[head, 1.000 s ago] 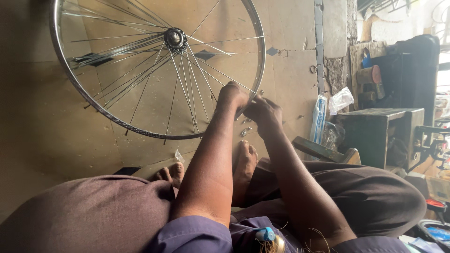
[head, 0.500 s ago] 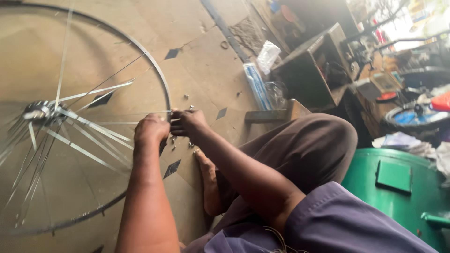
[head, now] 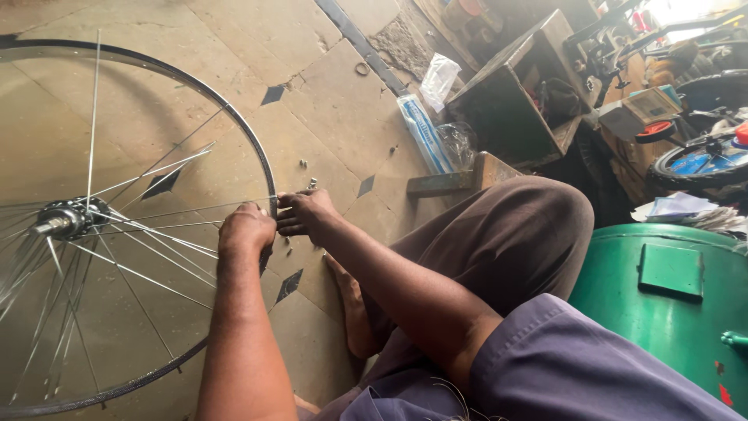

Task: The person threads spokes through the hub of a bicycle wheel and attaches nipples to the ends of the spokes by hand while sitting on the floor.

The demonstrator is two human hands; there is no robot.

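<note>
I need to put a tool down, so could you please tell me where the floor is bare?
Bare tiles lie beyond the wheel rim, up to the floor groove. Crowded: small metal parts by both hands, left hand, right hand; plastic bags and wooden box.

Your left hand (head: 245, 228) and right hand (head: 305, 212) grip the wheel (head: 257, 152) rim at its right edge. Hub (head: 68, 219) sits left; green drum (head: 623, 296) stands right.
</note>
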